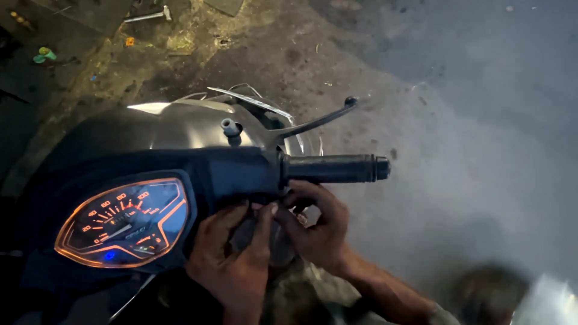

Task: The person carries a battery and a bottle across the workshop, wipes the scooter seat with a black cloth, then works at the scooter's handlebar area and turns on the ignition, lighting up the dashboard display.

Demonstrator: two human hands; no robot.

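Far left, on the grimy floor (481, 90): a small green object (43, 54) and, further up, a metal tool (147, 15), both well apart from the hands.

Below these, a scooter's lit speedometer (126, 222), glowing orange with a blue lamp, set in the dark handlebar cover (235, 171).

Left hand (232, 259) reaching up from below, fingers (262, 225) bent, tips pressed against the lower edge of the cover, just right of the dial. Cannot tell whether anything small sits pinched there.

Right hand (319, 232) just beside it, touching the left at the fingertips, fingers curled in under the spot where the cover meets the rubber grip (334, 168). Something pale glimpsed between the two hands, too dim to identify; a firm hold or a mere touch, impossible to say.

Above, a short mirror stub (230, 126) standing upright, and the brake lever (316, 120) sweeping out to the right over the grip.

Judging by looks: cover probably thin moulded plastic, light, stiff yet brittle at clips and edges, smooth and likely slippery under greasy fingers. Best taken along the lower rim with the fingertips of both hands, pressure spread, not at one corner. Grip itself soft, tacky, firmly fixed.

Bottom right, a blurred dark shape (487, 295), not identifiable.
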